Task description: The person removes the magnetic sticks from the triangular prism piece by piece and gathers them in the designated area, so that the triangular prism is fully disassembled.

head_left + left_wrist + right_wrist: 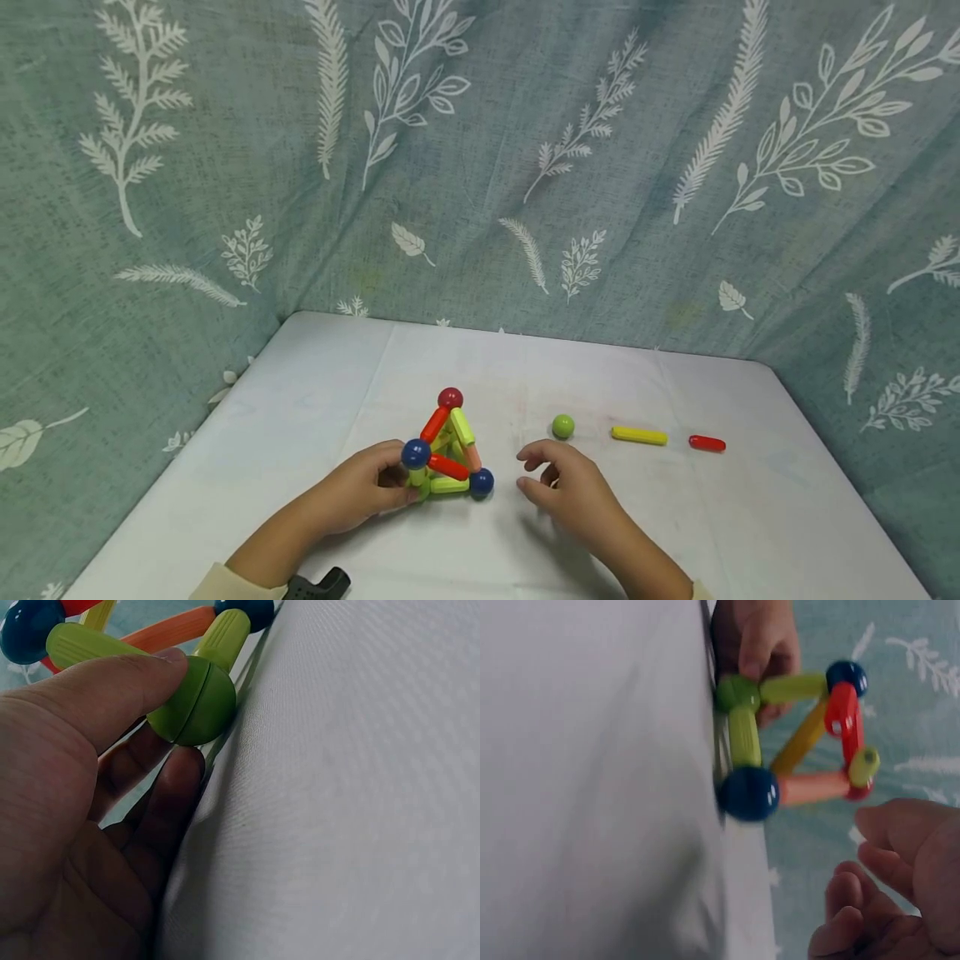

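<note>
A magnetic rod-and-ball frame (438, 423) stands on the white table, with a red ball (450, 398) on top and two blue balls below it. My left hand (367, 487) grips it at its left side. In the left wrist view, thumb and fingers pinch the frame's green ball (199, 709). A red rod (450, 467) and a yellow-green rod (865, 761) jut out, each with one free end. To the right of the frame hovers my right hand (566, 487), fingers loosely bent, with nothing in it, apart from the lower blue ball (750, 793).
Beyond my right hand lie a loose green ball (563, 427), a yellow rod (639, 436) and a short red rod (707, 443). A green leaf-patterned cloth (480, 167) hangs behind and beside the table (600, 533).
</note>
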Action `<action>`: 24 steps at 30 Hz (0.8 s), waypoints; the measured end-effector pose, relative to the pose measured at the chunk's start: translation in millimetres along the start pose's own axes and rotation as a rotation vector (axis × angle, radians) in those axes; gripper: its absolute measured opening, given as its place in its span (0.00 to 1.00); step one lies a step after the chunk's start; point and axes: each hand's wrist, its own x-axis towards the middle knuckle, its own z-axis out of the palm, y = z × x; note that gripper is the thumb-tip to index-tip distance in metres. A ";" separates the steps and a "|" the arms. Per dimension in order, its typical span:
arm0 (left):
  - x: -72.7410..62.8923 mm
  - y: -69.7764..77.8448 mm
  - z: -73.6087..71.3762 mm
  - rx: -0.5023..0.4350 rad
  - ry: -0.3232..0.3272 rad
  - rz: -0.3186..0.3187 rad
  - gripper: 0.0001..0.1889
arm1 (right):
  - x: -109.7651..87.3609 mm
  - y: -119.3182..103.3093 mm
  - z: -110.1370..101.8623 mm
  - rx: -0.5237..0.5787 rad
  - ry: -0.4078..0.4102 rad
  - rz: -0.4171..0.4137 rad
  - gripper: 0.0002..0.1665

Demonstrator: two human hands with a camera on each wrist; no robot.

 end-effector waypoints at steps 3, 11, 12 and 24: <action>0.8 0.9 -0.4 0.006 -0.003 0.001 0.14 | 3.8 -9.2 8.7 0.015 0.008 -0.002 0.18; 0.0 2.7 -1.3 0.002 -0.006 -0.005 0.14 | 13.2 -29.0 26.8 0.092 0.041 -0.032 0.18; -0.3 2.6 -1.2 0.003 -0.006 -0.002 0.14 | 14.4 -31.2 28.7 0.102 0.047 -0.030 0.18; -1.6 -0.6 -1.1 0.020 0.006 0.023 0.15 | 28.3 -53.6 52.0 0.199 0.127 0.004 0.23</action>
